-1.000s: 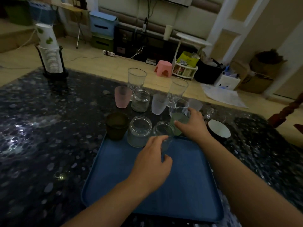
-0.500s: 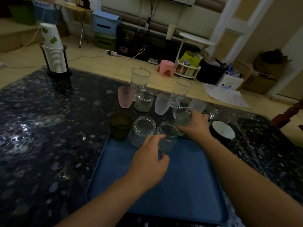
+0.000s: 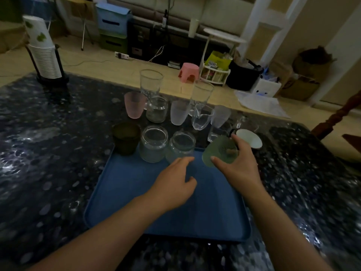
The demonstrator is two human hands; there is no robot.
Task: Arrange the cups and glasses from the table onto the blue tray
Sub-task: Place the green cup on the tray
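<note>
While my right hand has its fingers wrapped round the green cup, tilted with its mouth toward the upper right of the frame, it sits over the blue tray at its far right corner. Open spot is straight below, I reckon. My left hand hangs loose and empty mid-frame, fingertips just short of the clear jar. That jar is the tight neighbour to the left; the white-lined cup sits just off the tray to the right. Loads more glasses crowd behind.
</note>
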